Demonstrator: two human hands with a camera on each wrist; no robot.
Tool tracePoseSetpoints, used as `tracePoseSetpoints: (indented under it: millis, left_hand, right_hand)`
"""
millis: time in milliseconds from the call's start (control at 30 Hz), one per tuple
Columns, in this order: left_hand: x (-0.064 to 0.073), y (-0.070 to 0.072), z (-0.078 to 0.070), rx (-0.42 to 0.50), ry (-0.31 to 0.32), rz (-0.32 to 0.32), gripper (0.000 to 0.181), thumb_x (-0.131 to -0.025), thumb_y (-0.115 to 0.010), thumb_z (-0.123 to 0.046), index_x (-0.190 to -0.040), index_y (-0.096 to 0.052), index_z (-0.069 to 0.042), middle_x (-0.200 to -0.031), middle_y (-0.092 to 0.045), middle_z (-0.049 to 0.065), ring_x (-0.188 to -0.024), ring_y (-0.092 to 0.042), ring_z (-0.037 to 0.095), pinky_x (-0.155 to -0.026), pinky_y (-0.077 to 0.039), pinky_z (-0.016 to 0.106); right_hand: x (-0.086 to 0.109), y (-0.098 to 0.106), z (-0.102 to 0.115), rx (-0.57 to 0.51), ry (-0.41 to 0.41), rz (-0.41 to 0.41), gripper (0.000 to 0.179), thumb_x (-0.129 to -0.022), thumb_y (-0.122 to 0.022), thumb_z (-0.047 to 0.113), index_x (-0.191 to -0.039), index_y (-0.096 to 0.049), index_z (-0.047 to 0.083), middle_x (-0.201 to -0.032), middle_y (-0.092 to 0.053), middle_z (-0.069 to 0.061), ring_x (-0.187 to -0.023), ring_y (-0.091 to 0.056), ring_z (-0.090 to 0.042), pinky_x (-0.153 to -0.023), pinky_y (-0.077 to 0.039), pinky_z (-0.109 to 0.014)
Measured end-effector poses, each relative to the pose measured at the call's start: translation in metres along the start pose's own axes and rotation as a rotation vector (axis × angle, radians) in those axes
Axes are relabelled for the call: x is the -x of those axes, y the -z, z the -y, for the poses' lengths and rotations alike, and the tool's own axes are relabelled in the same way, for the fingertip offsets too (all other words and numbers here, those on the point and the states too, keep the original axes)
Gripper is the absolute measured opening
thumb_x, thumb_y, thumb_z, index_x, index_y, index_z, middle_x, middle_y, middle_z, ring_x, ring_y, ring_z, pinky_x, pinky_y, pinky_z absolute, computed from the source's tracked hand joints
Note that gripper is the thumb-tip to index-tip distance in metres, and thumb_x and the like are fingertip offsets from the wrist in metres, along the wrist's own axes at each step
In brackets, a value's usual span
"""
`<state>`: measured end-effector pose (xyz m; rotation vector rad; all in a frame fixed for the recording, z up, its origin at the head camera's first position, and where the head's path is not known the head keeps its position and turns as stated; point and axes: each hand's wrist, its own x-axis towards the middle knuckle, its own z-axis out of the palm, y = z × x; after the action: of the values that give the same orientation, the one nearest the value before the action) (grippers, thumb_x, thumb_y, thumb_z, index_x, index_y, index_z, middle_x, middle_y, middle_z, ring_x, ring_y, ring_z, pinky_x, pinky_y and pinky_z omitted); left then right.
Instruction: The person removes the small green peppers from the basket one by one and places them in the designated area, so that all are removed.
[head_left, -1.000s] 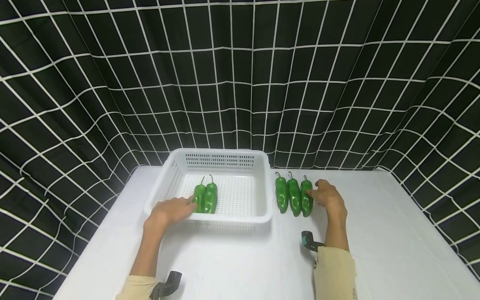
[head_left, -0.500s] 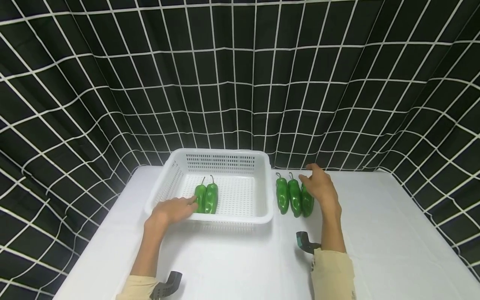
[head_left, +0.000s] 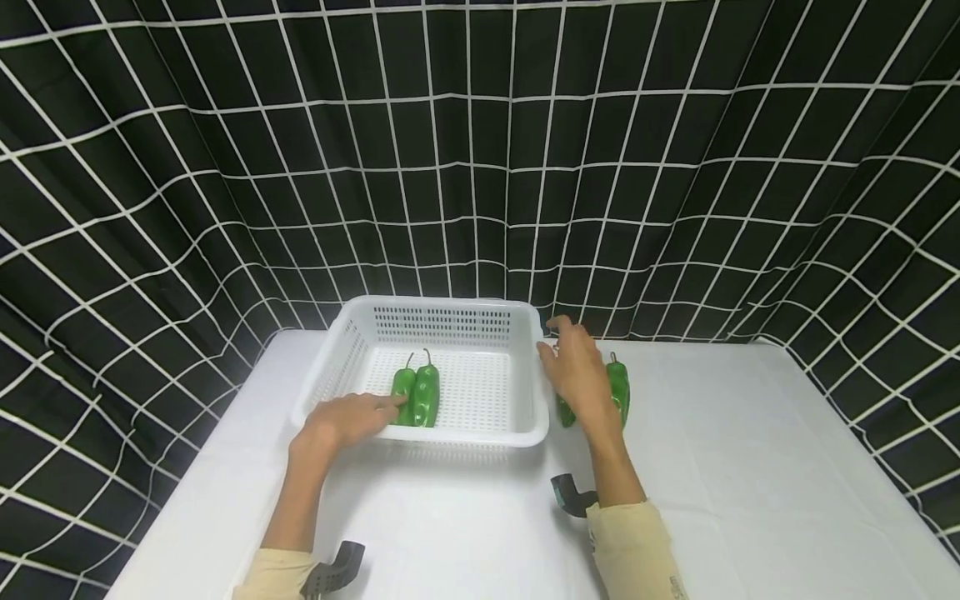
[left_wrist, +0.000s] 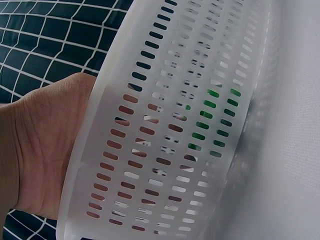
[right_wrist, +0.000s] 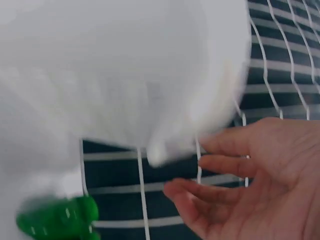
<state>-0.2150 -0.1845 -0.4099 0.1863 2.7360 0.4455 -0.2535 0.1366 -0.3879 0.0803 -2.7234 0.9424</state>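
Observation:
Two green chili peppers (head_left: pixel 426 396) lie side by side in a white perforated basket (head_left: pixel 480 437), stems pointing away. My left hand (head_left: pixel 348 419) reaches over the basket's front left rim, its fingers extended onto the left pepper. In the left wrist view, the basket wall hides those fingers. My right hand (head_left: pixel 577 367) is over the row of peppers right of the basket, its fingers close to the right rim and nothing in them. One pepper (head_left: pixel 618 387) shows beside that hand; the others are mostly covered by it. In the right wrist view its fingers are loosely bent.
A white-covered table (head_left: pixel 750 450) bears everything. Black curtain with a white grid (head_left: pixel 480 167) rises behind it and at both sides. A dark wrist mount (head_left: pixel 573 497) sticks out inward from the right forearm, another (head_left: pixel 339 568) from the left.
My right hand has moved left, from beside the rightmost pepper across the row to the basket's right rim. The left hand has barely moved, its fingertip slightly further over the left pepper.

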Motion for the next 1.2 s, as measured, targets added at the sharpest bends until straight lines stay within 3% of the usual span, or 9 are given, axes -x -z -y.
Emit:
tracePoseSetpoints:
  millis: [233, 333, 433, 533, 667, 767, 933, 1033, 1200]
  left_hand:
    - [0.001, 0.002, -0.001, 0.012, -0.005, 0.003, 0.053, -0.106, -0.031, -0.045, -0.153, -0.054, -0.036, -0.162, -0.050, 0.008, -0.148, -0.046, 0.050, -0.114, -0.040, 0.073]
    - [0.001, 0.002, -0.001, 0.002, 0.001, -0.003, 0.053, -0.106, -0.031, -0.045, -0.153, -0.053, -0.034, -0.161, -0.052, 0.010, -0.145, -0.049, 0.051, -0.112, -0.043, 0.073]
    - [0.001, 0.002, -0.001, -0.006, 0.012, -0.010, 0.055, -0.106, -0.031, -0.047, -0.156, -0.050, -0.032, -0.160, -0.053, 0.012, -0.143, -0.051, 0.051, -0.110, -0.045, 0.072]
    - [0.001, 0.001, 0.000, -0.011, 0.026, -0.013, 0.058, -0.106, -0.032, -0.047, -0.159, -0.046, -0.030, -0.160, -0.053, 0.013, -0.142, -0.052, 0.050, -0.110, -0.045, 0.071]
    - [0.000, 0.001, 0.000, -0.008, 0.045, -0.022, 0.062, -0.105, -0.033, -0.048, -0.161, -0.042, -0.025, -0.159, -0.053, 0.016, -0.142, -0.053, 0.050, -0.110, -0.045, 0.071]
    - [0.000, 0.000, -0.001, 0.007, 0.057, -0.019, 0.064, -0.104, -0.033, -0.048, -0.163, -0.039, -0.022, -0.158, -0.053, 0.018, -0.140, -0.053, 0.052, -0.110, -0.045, 0.072]
    - [0.002, 0.001, -0.001, 0.018, 0.066, -0.004, 0.066, -0.104, -0.033, -0.049, -0.164, -0.035, -0.022, -0.157, -0.054, 0.019, -0.136, -0.056, 0.054, -0.108, -0.047, 0.071]
    - [0.003, 0.001, -0.002, 0.022, 0.061, -0.003, 0.067, -0.104, -0.033, -0.049, -0.165, -0.034, -0.021, -0.157, -0.054, 0.020, -0.135, -0.057, 0.053, -0.107, -0.048, 0.070]
    - [0.002, 0.001, -0.003, 0.020, 0.060, -0.015, 0.067, -0.104, -0.034, -0.047, -0.164, -0.035, -0.017, -0.157, -0.054, 0.020, -0.138, -0.056, 0.052, -0.109, -0.047, 0.070]
  right_hand:
    - [0.013, -0.039, 0.036, 0.221, 0.144, -0.123, 0.042, -0.093, -0.076, 0.012, -0.130, -0.066, -0.004, -0.112, -0.068, -0.031, -0.103, -0.063, -0.047, -0.080, -0.057, -0.052]
    - [0.017, -0.054, 0.048, 0.253, 0.189, -0.114, 0.042, -0.090, -0.079, 0.012, -0.127, -0.068, -0.004, -0.110, -0.067, -0.029, -0.101, -0.062, -0.043, -0.080, -0.055, -0.049]
    - [0.022, -0.067, 0.057, 0.215, 0.229, 0.006, 0.043, -0.094, -0.077, 0.018, -0.130, -0.067, -0.003, -0.115, -0.069, -0.026, -0.103, -0.065, -0.041, -0.085, -0.058, -0.050]
    - [0.025, -0.077, 0.064, 0.125, 0.250, 0.243, 0.050, -0.106, -0.060, 0.034, -0.144, -0.058, 0.002, -0.133, -0.066, -0.025, -0.121, -0.064, -0.045, -0.101, -0.056, -0.057]
    - [0.026, -0.084, 0.066, 0.021, 0.217, 0.545, 0.064, -0.110, -0.033, 0.057, -0.163, -0.037, 0.021, -0.160, -0.048, -0.023, -0.149, -0.045, -0.049, -0.119, -0.039, -0.068]
    - [0.025, -0.085, 0.064, 0.008, 0.168, 0.689, 0.062, -0.110, -0.027, 0.060, -0.166, -0.028, 0.034, -0.168, -0.036, -0.023, -0.156, -0.030, -0.052, -0.121, -0.029, -0.077]
    - [0.025, -0.085, 0.064, 0.112, 0.136, 0.802, 0.056, -0.107, -0.029, 0.039, -0.163, -0.034, 0.039, -0.168, -0.035, -0.023, -0.156, -0.029, -0.054, -0.118, -0.030, -0.080]
    - [0.024, -0.086, 0.065, 0.163, 0.123, 0.815, 0.060, -0.101, -0.031, 0.034, -0.159, -0.041, 0.041, -0.169, -0.035, -0.021, -0.157, -0.028, -0.053, -0.119, -0.029, -0.078]
    - [0.023, -0.086, 0.065, 0.181, 0.105, 0.810, 0.058, -0.102, -0.031, 0.035, -0.157, -0.046, 0.040, -0.168, -0.037, -0.021, -0.157, -0.030, -0.052, -0.119, -0.030, -0.078]
